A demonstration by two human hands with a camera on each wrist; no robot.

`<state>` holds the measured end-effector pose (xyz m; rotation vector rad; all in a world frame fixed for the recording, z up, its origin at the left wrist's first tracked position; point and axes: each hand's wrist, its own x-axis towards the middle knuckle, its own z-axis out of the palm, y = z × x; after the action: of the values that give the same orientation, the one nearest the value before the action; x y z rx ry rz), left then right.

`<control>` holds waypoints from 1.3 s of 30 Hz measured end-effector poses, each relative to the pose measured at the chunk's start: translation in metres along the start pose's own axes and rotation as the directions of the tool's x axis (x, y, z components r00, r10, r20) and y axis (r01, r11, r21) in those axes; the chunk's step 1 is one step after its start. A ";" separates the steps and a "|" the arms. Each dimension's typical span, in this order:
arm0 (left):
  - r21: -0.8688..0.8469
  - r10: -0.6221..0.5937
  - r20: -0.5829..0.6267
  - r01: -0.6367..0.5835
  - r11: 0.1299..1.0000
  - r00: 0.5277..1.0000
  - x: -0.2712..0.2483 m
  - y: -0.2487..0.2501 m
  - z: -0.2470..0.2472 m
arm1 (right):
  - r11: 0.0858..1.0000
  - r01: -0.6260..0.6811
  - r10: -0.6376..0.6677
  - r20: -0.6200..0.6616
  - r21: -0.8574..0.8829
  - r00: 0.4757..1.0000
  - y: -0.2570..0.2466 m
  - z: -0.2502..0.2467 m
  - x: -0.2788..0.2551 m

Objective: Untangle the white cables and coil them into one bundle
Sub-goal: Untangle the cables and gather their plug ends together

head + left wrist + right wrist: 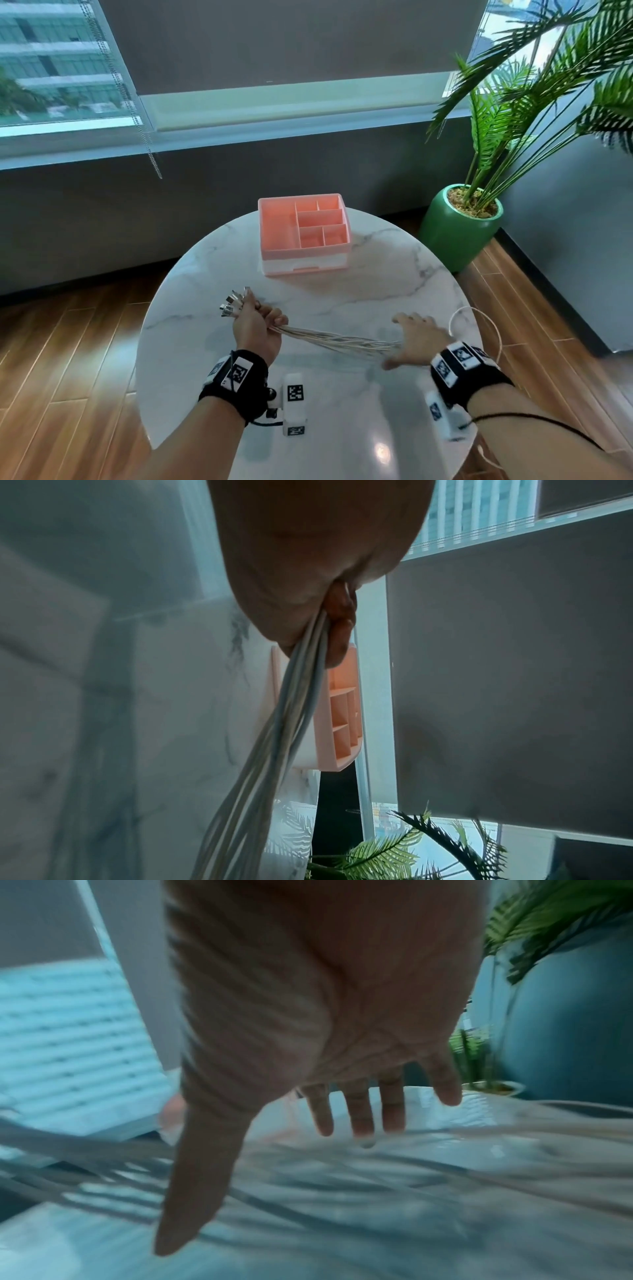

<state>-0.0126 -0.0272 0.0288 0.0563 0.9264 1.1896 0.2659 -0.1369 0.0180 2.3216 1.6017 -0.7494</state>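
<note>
Several white cables [335,340] run in a straight bunch over the round marble table [394,281]. My left hand [257,325] grips the bunch in a fist, and the metal plug ends [233,301] fan out above the fist. In the left wrist view the cables [294,710] leave the curled fingers [339,642] and hang down. My right hand [412,337] hovers flat over the far end of the bunch with straight, spread fingers [359,1110]. The cables [342,1191] pass blurred beneath its palm. One loop [479,322] curves past the table's right edge.
A pink compartment organizer [305,233] stands at the back of the table, also in the left wrist view [342,718]. A green pot [455,233] with a palm plant stands on the wood floor to the right. A window wall lies behind.
</note>
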 end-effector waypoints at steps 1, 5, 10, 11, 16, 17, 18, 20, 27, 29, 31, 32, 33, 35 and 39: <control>0.006 0.001 0.005 -0.001 1.000 1.000 -0.001 -0.001 0.002 | 0.988 0.134 -0.132 -0.025 0.073 0.991 -0.022 -0.009 -0.002; 0.031 0.005 0.017 -0.006 1.000 1.000 -0.005 -0.003 0.013 | 0.804 0.485 -0.487 -0.086 0.344 0.869 -0.113 -0.022 -0.010; 0.101 0.044 0.023 -0.046 0.994 0.999 -0.006 0.003 0.006 | 0.749 0.556 -0.569 -0.078 0.360 0.818 -0.158 -0.004 -0.008; 0.142 0.044 0.029 -0.047 0.989 0.999 -0.006 0.005 0.001 | 0.752 0.563 -0.574 -0.079 0.343 0.815 -0.158 -0.002 -0.008; 0.468 -0.077 0.125 0.010 0.884 0.989 -0.005 0.017 -0.024 | 0.760 0.563 -0.575 -0.068 0.325 0.815 -0.154 -0.007 -0.006; 0.578 -0.116 0.154 0.006 0.816 0.981 -0.007 0.022 -0.027 | 0.757 0.548 -0.561 -0.074 0.356 0.824 -0.152 -0.012 -0.005; 0.698 -0.140 0.179 -0.025 0.716 0.974 -0.008 0.026 -0.027 | 0.752 0.534 -0.547 -0.084 0.386 0.833 -0.150 -0.018 -0.004; 0.869 -0.106 0.223 -0.149 0.472 0.969 -0.011 0.036 -0.026 | 0.745 0.490 -0.512 -0.083 0.453 0.855 -0.146 -0.029 -0.002; 0.496 0.126 0.867 -0.808 -0.319 0.483 -0.007 0.046 -0.013 | 0.745 0.223 -0.420 0.183 0.628 0.889 -0.141 -0.049 0.003; 0.364 -0.113 0.889 -0.834 -0.415 0.444 -0.008 0.043 -0.005 | 0.742 0.184 -0.425 0.240 0.645 0.873 -0.139 -0.052 0.003; 0.363 -0.268 0.805 -0.797 -0.483 0.529 -0.009 0.040 0.003 | 0.737 0.153 -0.428 0.279 0.659 0.859 -0.138 -0.057 -0.001; 0.398 -0.295 0.768 -0.784 -0.477 0.569 -0.010 0.039 0.006 | 0.737 0.148 -0.431 0.290 0.659 0.855 -0.138 -0.060 -0.003; 0.440 -0.306 0.743 -0.779 -0.448 0.596 -0.013 0.039 0.009 | 0.739 0.154 -0.438 0.294 0.656 0.849 -0.136 -0.064 -0.005; 0.522 -0.310 0.710 -0.768 -0.371 0.633 -0.014 0.036 0.013 | 0.730 0.191 -0.469 0.278 0.656 0.838 -0.133 -0.072 -0.007; 0.763 -0.350 0.584 -0.643 -0.073 0.733 -0.016 0.024 0.014 | 0.736 0.348 -0.522 0.159 0.581 0.838 -0.124 -0.089 -0.009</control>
<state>-0.0232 -0.0237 0.0591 1.8950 0.9321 0.2332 0.1741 -0.0565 0.1103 1.9585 2.0023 -1.7866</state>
